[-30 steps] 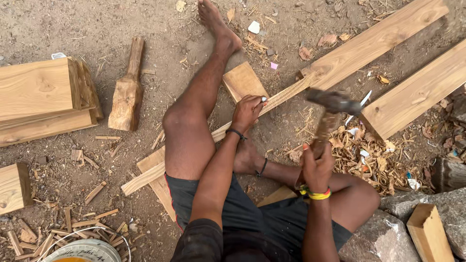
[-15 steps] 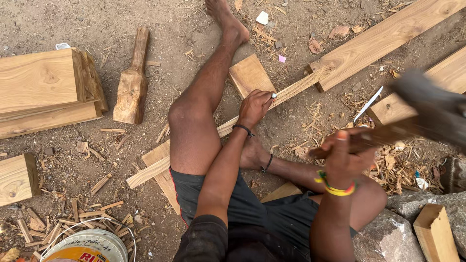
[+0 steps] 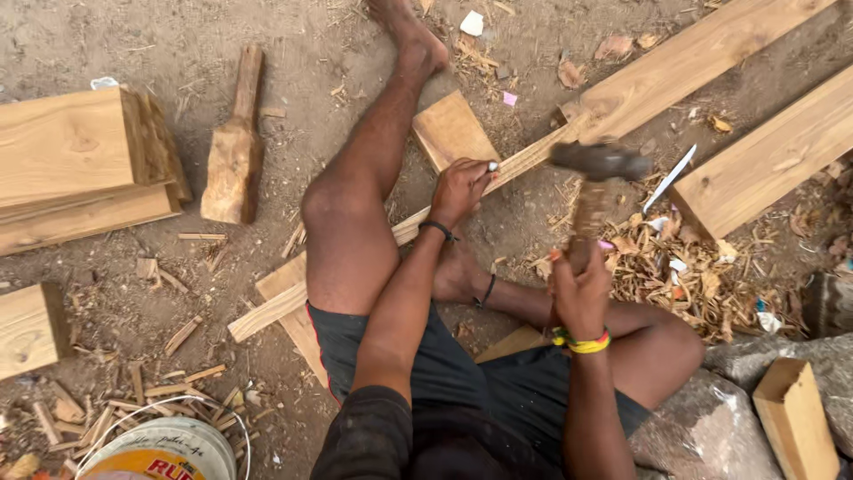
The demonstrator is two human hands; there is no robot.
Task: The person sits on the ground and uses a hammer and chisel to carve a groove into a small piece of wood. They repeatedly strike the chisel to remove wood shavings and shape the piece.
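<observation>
The left hand [image 3: 460,188] is clenched on a small tool, pressing it against the long slat [image 3: 391,238] that runs aslant over the dirt under the raised knee. The right hand [image 3: 582,289] grips a hammer [image 3: 593,178], blurred, above the slat. A white bucket [image 3: 164,452] with a yellow-and-red label sits at bottom left, among wood chips.

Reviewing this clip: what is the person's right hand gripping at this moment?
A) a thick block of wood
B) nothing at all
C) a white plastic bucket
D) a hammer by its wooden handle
D: the right hand is closed around the wooden handle of a hammer, whose dark head is raised above the thin wooden strip.
</observation>
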